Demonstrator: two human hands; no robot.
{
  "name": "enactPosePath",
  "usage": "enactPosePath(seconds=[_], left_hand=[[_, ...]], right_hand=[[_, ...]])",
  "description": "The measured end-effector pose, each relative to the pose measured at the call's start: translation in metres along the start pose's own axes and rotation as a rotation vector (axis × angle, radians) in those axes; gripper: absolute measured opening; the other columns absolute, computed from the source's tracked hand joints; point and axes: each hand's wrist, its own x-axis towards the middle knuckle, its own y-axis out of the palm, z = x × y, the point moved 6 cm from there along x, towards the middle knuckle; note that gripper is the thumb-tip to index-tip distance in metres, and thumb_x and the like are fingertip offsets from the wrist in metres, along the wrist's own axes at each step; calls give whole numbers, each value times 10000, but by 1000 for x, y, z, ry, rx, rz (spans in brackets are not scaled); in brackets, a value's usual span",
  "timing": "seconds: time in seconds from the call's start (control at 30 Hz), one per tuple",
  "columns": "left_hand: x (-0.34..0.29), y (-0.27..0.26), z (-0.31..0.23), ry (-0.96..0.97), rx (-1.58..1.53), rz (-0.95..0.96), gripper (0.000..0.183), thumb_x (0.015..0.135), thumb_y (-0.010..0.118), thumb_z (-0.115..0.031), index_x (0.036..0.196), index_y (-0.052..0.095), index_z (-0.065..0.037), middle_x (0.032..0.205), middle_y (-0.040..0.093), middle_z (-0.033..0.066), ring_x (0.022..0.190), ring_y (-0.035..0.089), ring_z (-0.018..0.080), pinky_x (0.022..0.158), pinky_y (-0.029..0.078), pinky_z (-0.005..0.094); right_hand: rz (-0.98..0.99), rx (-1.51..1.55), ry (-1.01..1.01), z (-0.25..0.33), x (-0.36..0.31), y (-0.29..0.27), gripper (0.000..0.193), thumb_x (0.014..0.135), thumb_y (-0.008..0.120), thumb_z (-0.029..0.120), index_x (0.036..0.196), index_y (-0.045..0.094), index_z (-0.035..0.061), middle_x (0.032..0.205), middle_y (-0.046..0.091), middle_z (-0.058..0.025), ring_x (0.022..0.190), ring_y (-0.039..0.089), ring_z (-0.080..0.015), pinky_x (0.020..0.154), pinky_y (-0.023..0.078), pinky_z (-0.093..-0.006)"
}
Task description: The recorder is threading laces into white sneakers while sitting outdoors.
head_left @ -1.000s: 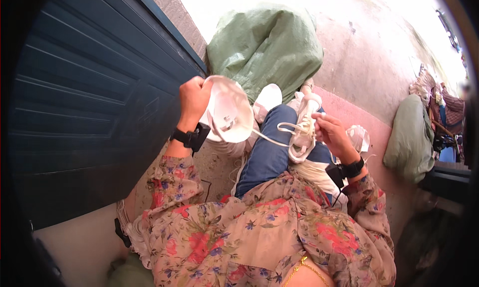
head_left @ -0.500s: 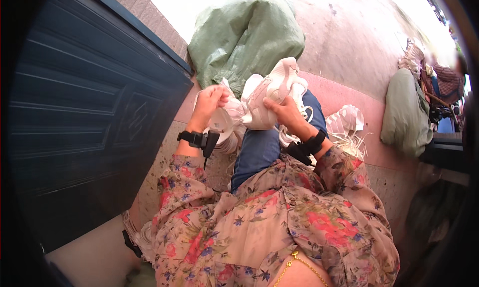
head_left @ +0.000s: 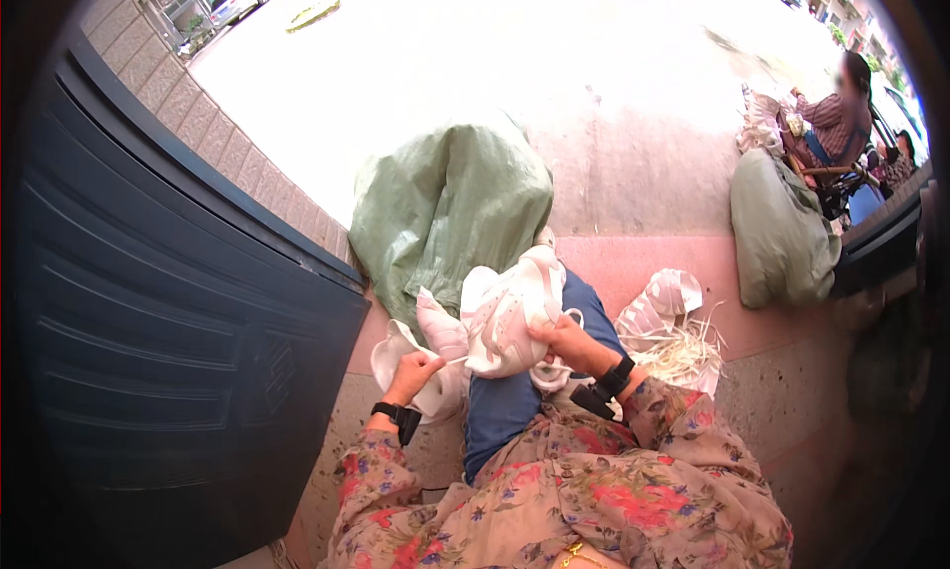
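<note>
Over the blue-jeaned legs (head_left: 503,416) in the head view, one white shoe (head_left: 505,327) is gripped at its right side by the right hand (head_left: 576,346), while the left hand (head_left: 414,374) pinches one pale lace (head_left: 454,360), with two green sacks (head_left: 450,213) beyond, one far centre, one far right.

- No txt, nos. or signs legible in view.
- Dk blue door (head_left: 148,401): small raised motif (head_left: 267,373), not readable as ltrs.
- Held wht shoe (head_left: 507,322): any mkgs too blurred to read.
- Car (head_left: 236,3), top L: any lettering too small.
</note>
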Motion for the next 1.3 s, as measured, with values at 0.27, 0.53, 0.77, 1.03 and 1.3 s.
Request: enactPosePath(seconds=[0.27,0.53,0.77,1.03,1.3], left_hand=[[-21,-2,-149,257,-47,-61,130,816,584,-126,866,516,-27,595,467,-38,543,408,26,478,338,202],[-29,87,-181,484,238,204,428,637,681,-83,1014,478,-78,1057,453,124,1008,466,321,821,408,365],[0,114,-182,499,233,178,359,652,678,-105,969,511,-71,980,535,102,931,509,312,773,420,372],[15,98,-179,251,-50,176,242,754,607,-86,970,542,-1,876,606,94,772,566,166,703,437,283],[8,91,-186,126,-282,284,348,806,571,-53,1133,480,29,1048,569,69,938,529,117,841,407,252]], right_hand=[[39,477,-48,0,-22,-64,247,884,470,253,1052,475,72,720,548,-1,427,378,-54,361,285,-199],[-138,546,3,7,-34,-94,216,884,425,265,958,501,77,619,504,38,372,303,-40,328,239,-181],[-23,548,25,27,-19,-87,219,888,422,281,900,522,86,569,470,62,345,265,-37,303,198,-178],[-122,636,-140,6,-27,-147,261,897,428,346,846,508,103,731,577,-45,360,229,-37,315,211,-180],[-476,-58,265,-62,-27,-99,319,882,394,315,937,517,25,844,568,-97,472,442,-142,437,449,-356]])
